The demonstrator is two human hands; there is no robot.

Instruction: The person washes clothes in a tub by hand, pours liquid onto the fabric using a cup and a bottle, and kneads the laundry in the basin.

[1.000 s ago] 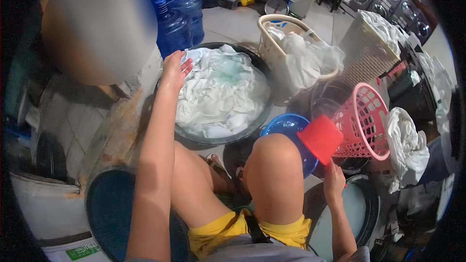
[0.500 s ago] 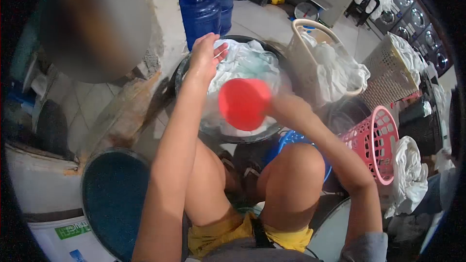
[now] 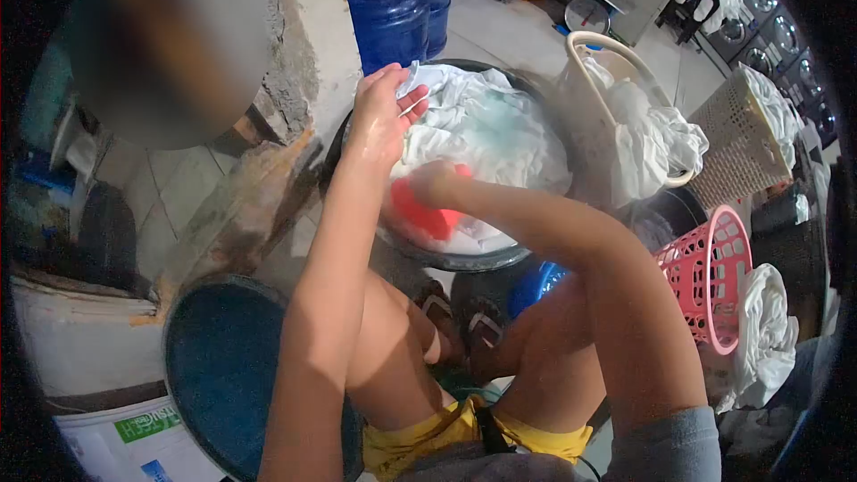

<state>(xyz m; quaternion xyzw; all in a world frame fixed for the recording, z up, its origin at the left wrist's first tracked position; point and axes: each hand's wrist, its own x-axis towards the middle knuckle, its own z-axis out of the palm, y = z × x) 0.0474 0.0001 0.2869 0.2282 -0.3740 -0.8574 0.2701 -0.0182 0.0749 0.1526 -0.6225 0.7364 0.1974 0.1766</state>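
A large dark tub [image 3: 522, 254] stands before my knees, full of wet white cloth [image 3: 527, 143] with a bluish-green tinge near the middle. My right hand [image 3: 433, 183], blurred by motion, grips a red dipper [image 3: 428, 210]. The dipper is tilted low over the near left part of the tub; its handle is hidden by the hand. At the tub's far left side is my left hand [image 3: 384, 116], wet, its fingers curled with a raised edge of the white cloth between them.
Blue water jugs [image 3: 388, 22] stand behind the tub. To the right are a beige basket [image 3: 585, 80] with white cloth, a woven basket [image 3: 728, 143] and a pink basket [image 3: 696, 259]. A dark round container [image 3: 214, 375] stands at left, below a rough broken wall [image 3: 312, 36].
The red dipper has moved left and down toward the cloth, tilting as my right arm crosses the tub. My left hand stays near the far left edge. The view has shifted slightly.
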